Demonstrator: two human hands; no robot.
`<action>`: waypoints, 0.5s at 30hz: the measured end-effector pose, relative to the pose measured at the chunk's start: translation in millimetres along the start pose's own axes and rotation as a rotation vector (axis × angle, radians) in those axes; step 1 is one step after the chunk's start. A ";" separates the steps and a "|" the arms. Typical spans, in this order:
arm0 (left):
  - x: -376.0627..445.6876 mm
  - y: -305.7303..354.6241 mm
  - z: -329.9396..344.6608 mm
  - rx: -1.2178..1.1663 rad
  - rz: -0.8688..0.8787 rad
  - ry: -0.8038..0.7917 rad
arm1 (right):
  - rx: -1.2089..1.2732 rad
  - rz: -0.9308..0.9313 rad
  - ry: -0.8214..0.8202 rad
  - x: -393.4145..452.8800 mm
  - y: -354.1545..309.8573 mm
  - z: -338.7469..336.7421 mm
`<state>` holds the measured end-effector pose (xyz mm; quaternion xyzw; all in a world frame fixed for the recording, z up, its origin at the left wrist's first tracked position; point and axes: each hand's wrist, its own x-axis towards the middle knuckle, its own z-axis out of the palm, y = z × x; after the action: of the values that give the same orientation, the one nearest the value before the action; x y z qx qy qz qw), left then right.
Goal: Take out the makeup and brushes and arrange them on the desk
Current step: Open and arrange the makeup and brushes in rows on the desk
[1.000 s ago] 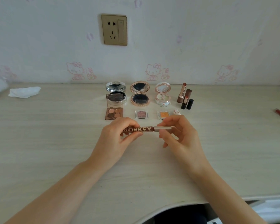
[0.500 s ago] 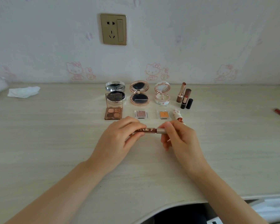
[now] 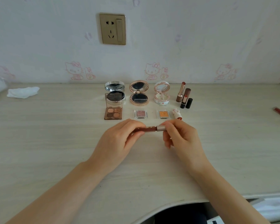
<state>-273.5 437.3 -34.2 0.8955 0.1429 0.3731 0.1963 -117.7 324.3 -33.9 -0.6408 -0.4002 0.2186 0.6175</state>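
- While pinched at both ends, left hand on barrel, right hand on metallic cap: brown cosmetic pen, above desk middle.
- Already arranged toward back edge: three open compacts, one quad palette, two single shadows, two uncapped lipsticks.
- Probably mostly done; pen unplaced, no brushes visible.

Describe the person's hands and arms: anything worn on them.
Both forearms are bare up to the frame edge, no sleeves in view. The left hand and right hand show no rings, watch, bracelet or gloves. Nails are mostly hidden.
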 end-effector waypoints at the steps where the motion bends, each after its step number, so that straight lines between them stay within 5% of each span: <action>1: -0.2 0.1 0.1 -0.011 -0.017 0.011 | 0.030 0.001 0.004 -0.1 -1.0 -0.4; 15: 2.4 -6.2 2.0 -0.078 -0.074 0.099 | 0.112 0.034 0.068 2.3 -0.7 -1.6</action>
<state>-271.1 443.2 -36.9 0.8617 0.1708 0.4146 0.2375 -115.3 325.0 -32.5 -0.6190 -0.3552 0.2294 0.6618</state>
